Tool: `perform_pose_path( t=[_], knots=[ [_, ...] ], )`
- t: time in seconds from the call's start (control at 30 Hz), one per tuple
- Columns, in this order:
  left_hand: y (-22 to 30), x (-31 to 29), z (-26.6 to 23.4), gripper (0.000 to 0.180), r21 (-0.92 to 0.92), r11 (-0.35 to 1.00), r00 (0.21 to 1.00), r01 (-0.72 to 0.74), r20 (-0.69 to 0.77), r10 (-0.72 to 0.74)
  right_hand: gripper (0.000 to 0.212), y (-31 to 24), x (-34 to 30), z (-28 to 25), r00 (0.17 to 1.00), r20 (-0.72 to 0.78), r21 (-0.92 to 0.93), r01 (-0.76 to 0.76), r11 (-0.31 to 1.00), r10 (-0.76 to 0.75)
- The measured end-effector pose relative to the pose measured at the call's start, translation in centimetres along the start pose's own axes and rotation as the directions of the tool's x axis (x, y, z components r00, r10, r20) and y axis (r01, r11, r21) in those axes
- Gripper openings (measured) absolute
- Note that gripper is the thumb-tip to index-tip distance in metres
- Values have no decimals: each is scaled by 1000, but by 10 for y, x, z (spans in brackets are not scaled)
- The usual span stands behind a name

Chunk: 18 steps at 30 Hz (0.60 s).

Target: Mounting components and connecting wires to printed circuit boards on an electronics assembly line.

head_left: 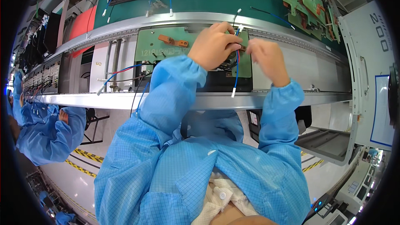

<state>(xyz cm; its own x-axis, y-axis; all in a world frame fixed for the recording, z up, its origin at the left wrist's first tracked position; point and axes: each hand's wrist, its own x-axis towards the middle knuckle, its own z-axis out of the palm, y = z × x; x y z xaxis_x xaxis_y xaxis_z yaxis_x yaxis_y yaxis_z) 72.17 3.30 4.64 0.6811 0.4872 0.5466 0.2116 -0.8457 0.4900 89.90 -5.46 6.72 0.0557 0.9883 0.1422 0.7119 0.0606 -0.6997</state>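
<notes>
A green fixture plate (146, 46) in a black carrier lies on the rail line in front of me. My left hand (214, 46) reaches over its right half, thumb and fingers pinched on a bundle of thin wires (238, 64) in blue, red and black. A white connector (240, 28) shows just above those fingertips, and another white plug (233, 92) hangs at the wires' near end. To the right, my right hand (268, 60) is beside the plate's edge with bent fingers, smeared by motion; whether it holds anything is unclear. Part of the plate is hidden under my left hand.
An orange-brown clamp (173, 41) sits on the plate. More wires with a white plug (100, 90) spread leftward. Metal rails (291, 96) border the line. Green boards (306, 0) are stacked at the far right, a white machine (366, 62) stands right, and a blue-sleeved co-worker (54, 133) sits left.
</notes>
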Motion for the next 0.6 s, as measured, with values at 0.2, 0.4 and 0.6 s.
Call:
perform_pose_path(
  t=[0.2,0.4,0.6],
  knots=[
    [38,-34,-40,20,-125,945,912,303,-251,-325,24,61,63,-8,978,-204,194,93,977,-52],
    [38,-42,-36,11,204,944,963,259,-135,-235,31,91,98,-4,999,-28,354,-24,935,36],
    [40,-34,-30,8,356,895,961,270,-39,-274,29,83,91,-3,991,-134,365,50,930,-1]
  ],
)
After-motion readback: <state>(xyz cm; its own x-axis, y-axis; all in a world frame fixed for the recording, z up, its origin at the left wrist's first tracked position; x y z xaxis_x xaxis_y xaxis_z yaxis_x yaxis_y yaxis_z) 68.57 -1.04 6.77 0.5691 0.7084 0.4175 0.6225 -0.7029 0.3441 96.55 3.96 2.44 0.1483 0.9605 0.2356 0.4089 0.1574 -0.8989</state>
